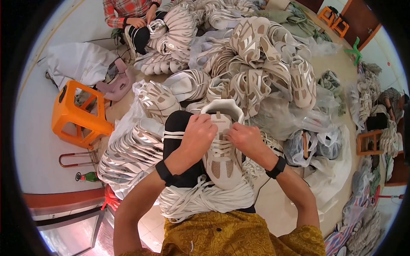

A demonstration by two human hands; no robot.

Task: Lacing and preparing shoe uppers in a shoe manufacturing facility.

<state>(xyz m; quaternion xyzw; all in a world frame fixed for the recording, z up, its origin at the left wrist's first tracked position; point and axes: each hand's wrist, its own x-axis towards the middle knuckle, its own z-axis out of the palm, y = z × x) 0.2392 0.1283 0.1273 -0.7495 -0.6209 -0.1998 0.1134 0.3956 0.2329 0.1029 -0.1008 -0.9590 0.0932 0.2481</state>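
Note:
A beige and white sneaker [222, 173] rests on my lap, its toe toward me and its collar opening away. White shoelace [221, 148] crosses the lower part of the tongue in several rows. My left hand [201, 133] is closed in a pinch at the left eyelet edge, beside the tongue label. On the opposite edge, my right hand [246, 138] pinches too, and its fingertips hide the lace there. A thick bundle of loose white laces [200, 197] lies across my lap under the toe.
Piled sneakers [252, 85] spread ahead of me, with stacked shoe uppers [132, 151] at left. An orange stool [79, 113] and a green bottle [87, 176] stand left. Clear plastic bags [301, 147] lie right. A person in a plaid shirt [126, 13] works on a shoe at the far left.

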